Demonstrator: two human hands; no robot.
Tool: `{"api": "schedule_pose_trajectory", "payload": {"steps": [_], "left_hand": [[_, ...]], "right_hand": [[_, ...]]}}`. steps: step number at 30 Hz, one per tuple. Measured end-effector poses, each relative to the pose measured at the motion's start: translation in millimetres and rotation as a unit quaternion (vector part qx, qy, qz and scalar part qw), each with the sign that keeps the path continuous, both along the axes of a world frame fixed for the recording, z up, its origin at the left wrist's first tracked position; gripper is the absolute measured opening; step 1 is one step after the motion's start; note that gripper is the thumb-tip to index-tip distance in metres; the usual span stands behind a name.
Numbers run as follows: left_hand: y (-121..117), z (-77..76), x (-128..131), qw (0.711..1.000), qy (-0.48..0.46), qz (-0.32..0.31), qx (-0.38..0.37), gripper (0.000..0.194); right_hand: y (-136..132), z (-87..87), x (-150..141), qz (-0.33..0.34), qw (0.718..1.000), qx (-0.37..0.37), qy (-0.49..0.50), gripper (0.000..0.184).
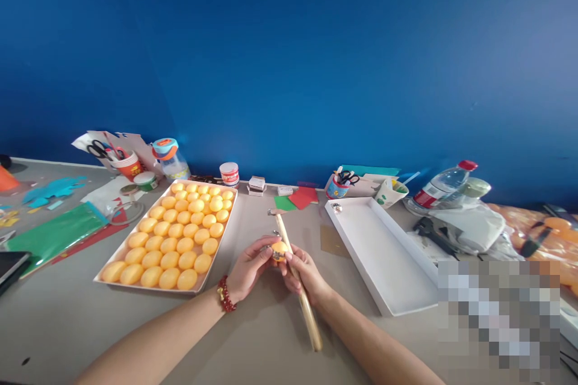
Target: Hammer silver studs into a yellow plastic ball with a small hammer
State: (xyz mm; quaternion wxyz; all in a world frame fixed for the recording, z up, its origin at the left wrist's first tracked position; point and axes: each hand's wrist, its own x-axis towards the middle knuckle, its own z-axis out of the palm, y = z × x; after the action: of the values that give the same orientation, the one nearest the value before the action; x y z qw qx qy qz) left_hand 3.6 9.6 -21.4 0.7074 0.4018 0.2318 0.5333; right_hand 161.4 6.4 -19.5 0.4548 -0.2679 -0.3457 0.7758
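Above the middle of the table, my left hand (248,267) pinches an orange ball (280,248) with small silvery pieces on its front. My right hand (310,274) is wrapped round the wooden handle of a hammer (309,319), and its fingertips also touch the ball. The hammer slants, its small metal head pointing away from me and the handle's end toward me. To the left lies a shallow white box (215,255) filled with several orange balls. A long white box lid (388,258) is on the right, with a small silvery bit (336,207) in its far corner.
Red paper (303,197), green paper (285,203) and a round tub (229,174) lie toward the blue wall (289,72). Scissors stand in a blue cup (338,187). A plastic bottle (445,186) and a glue gun (433,234) are at right, a green packet (58,231) at left.
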Motion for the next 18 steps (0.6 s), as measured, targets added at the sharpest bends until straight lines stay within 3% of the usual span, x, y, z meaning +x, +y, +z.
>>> {"api": "schedule_pose_trajectory", "payload": {"steps": [5, 18], "left_hand": [[-2.0, 4.6, -1.7, 0.999, -0.027, -0.045, 0.002, 0.023], [-3.9, 7.2, 1.8, 0.998, -0.046, -0.05, -0.008, 0.024]], "right_hand": [[-1.5, -7.2, 0.8, 0.041, 0.998, 0.002, 0.044, 0.03], [2.4, -15.7, 2.7, 0.093, 0.992, 0.008, 0.081, 0.036]]}}
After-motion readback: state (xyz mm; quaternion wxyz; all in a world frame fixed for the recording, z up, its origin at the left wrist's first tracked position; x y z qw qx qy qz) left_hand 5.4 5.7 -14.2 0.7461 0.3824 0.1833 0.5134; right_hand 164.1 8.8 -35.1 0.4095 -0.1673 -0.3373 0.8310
